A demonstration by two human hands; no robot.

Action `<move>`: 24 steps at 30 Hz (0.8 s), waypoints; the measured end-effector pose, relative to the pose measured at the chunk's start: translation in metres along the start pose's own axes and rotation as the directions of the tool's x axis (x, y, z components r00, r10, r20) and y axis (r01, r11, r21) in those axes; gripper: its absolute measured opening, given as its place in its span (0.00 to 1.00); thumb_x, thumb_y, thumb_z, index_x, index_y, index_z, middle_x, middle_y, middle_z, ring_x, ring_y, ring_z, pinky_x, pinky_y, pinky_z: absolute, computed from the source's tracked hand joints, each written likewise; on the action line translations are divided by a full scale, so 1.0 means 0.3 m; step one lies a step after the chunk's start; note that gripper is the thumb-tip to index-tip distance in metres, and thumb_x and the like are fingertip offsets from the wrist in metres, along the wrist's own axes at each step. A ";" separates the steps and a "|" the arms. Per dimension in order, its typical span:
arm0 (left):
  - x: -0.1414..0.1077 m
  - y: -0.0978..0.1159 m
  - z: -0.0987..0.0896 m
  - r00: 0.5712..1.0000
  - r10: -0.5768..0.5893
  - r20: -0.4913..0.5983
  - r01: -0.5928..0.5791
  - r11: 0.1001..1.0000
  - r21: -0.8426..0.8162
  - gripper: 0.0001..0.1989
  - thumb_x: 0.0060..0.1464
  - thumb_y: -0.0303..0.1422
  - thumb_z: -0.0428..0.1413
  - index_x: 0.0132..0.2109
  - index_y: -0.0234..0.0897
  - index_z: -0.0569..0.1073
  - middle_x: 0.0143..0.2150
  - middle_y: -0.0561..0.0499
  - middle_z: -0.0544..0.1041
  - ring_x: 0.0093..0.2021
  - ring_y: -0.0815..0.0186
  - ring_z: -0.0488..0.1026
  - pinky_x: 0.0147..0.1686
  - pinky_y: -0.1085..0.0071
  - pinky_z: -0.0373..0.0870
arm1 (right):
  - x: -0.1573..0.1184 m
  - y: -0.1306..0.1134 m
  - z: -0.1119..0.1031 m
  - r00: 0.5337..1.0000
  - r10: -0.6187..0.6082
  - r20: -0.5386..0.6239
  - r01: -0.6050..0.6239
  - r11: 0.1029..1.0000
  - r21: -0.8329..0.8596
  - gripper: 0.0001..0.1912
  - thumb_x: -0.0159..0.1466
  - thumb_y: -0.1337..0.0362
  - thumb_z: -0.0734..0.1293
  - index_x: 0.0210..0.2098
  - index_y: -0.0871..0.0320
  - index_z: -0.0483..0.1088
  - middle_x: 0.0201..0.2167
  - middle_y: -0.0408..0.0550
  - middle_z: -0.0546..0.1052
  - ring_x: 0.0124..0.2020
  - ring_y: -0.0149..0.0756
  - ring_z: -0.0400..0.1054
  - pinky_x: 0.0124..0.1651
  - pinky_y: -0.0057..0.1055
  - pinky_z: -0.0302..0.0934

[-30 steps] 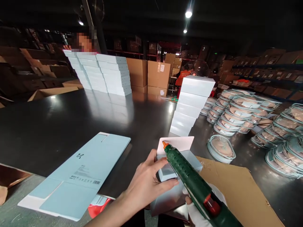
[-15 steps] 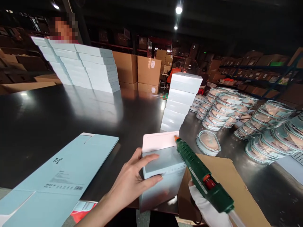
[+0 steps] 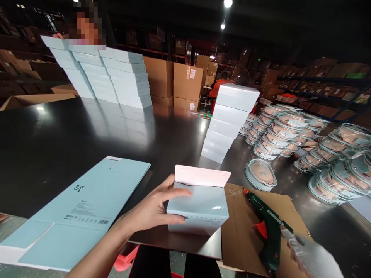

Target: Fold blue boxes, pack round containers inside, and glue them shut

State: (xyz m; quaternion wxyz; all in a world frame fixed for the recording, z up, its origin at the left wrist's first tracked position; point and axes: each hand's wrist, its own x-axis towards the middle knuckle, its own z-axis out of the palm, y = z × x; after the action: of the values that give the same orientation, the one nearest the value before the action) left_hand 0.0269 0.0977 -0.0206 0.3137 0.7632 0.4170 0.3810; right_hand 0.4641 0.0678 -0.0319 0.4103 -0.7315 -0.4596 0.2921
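My left hand (image 3: 158,204) grips a light blue box (image 3: 199,200) at its left end, with the thumb on the front and the fingers across the top. The box's pink-lined flap (image 3: 203,176) stands raised at the back. A green glue gun (image 3: 268,216) with an orange tip and red trigger lies on its side on a flat cardboard sheet (image 3: 240,231). At its rear end is my right hand (image 3: 314,251), in a white glove and slightly blurred, its fingers stretched towards the gun and not wrapped round the handle.
Flattened light blue cartons (image 3: 87,204) lie at left. A stack of closed boxes (image 3: 228,119) stands behind the held box. Wrapped oval containers (image 3: 285,131) are piled at right, with a single one (image 3: 261,173) nearer. Beyond a block of stacked boxes (image 3: 113,77) is another person.
The glue gun has gone from the flap's edge down onto the cardboard, and my right hand has slid off its handle to the right. The held box has tipped lower towards me.
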 end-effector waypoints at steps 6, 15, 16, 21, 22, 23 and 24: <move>0.000 -0.010 0.015 0.990 0.116 -0.077 -0.122 0.990 -0.075 0.22 0.49 0.36 0.73 0.53 0.51 0.83 0.55 0.44 0.76 0.56 0.49 0.76 0.55 0.58 0.76 | -0.078 -0.260 0.275 0.765 -0.560 0.318 0.460 0.821 0.338 0.60 0.55 0.47 0.78 0.75 0.40 0.40 0.72 0.52 0.65 0.69 0.47 0.65 0.70 0.51 0.57; -0.024 -0.075 0.125 0.867 0.385 -0.318 -0.445 0.884 -0.143 0.30 0.64 0.43 0.62 0.67 0.67 0.59 0.59 0.49 0.68 0.68 0.51 0.68 0.64 0.49 0.70 | -0.100 -0.268 0.367 0.257 -0.884 0.389 0.889 0.375 0.264 0.33 0.64 0.70 0.71 0.65 0.41 0.66 0.57 0.50 0.76 0.68 0.47 0.64 0.66 0.43 0.65; -0.027 -0.072 0.116 0.872 0.402 -0.278 -0.449 0.885 -0.127 0.24 0.65 0.40 0.62 0.64 0.64 0.67 0.56 0.49 0.70 0.70 0.49 0.66 0.65 0.49 0.68 | -0.099 -0.276 0.371 0.203 -0.905 0.374 0.907 0.317 0.275 0.30 0.64 0.70 0.71 0.63 0.42 0.69 0.53 0.49 0.78 0.68 0.47 0.64 0.65 0.44 0.66; -0.026 -0.035 0.060 0.897 0.428 -0.114 -0.432 0.901 -0.021 0.10 0.67 0.35 0.59 0.50 0.52 0.84 0.54 0.44 0.71 0.73 0.46 0.59 0.67 0.47 0.66 | -0.090 -0.308 0.402 0.108 -0.933 0.342 0.947 0.201 0.250 0.27 0.65 0.73 0.69 0.60 0.44 0.71 0.53 0.48 0.78 0.66 0.47 0.63 0.64 0.48 0.67; -0.022 -0.028 0.055 0.906 0.411 -0.100 -0.415 0.910 -0.021 0.10 0.67 0.36 0.59 0.50 0.52 0.85 0.54 0.43 0.73 0.73 0.46 0.59 0.67 0.45 0.66 | -0.088 -0.308 0.404 0.100 -0.936 0.336 0.953 0.187 0.238 0.28 0.65 0.74 0.69 0.60 0.45 0.70 0.53 0.48 0.78 0.67 0.47 0.63 0.64 0.49 0.67; -0.018 -0.022 0.052 0.918 0.385 -0.090 -0.390 0.920 -0.039 0.09 0.66 0.37 0.60 0.49 0.52 0.85 0.55 0.43 0.75 0.73 0.45 0.59 0.67 0.44 0.65 | -0.087 -0.305 0.403 0.091 -0.940 0.330 0.958 0.173 0.228 0.28 0.64 0.74 0.69 0.61 0.45 0.70 0.53 0.48 0.79 0.67 0.47 0.62 0.64 0.49 0.67; -0.013 -0.018 0.052 0.933 0.348 -0.090 -0.355 0.932 -0.080 0.08 0.65 0.38 0.62 0.47 0.51 0.86 0.56 0.43 0.76 0.73 0.45 0.59 0.68 0.42 0.63 | -0.087 -0.299 0.401 0.079 -0.941 0.328 0.962 0.158 0.221 0.28 0.64 0.74 0.68 0.61 0.45 0.70 0.54 0.48 0.79 0.68 0.47 0.62 0.64 0.48 0.67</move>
State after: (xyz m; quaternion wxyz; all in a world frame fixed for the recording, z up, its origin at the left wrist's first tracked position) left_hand 0.0362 0.0942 -0.0342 0.2606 0.7949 0.2667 0.4786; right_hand 0.3179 0.1054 -0.0118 0.3792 -0.1913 -0.9015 0.0830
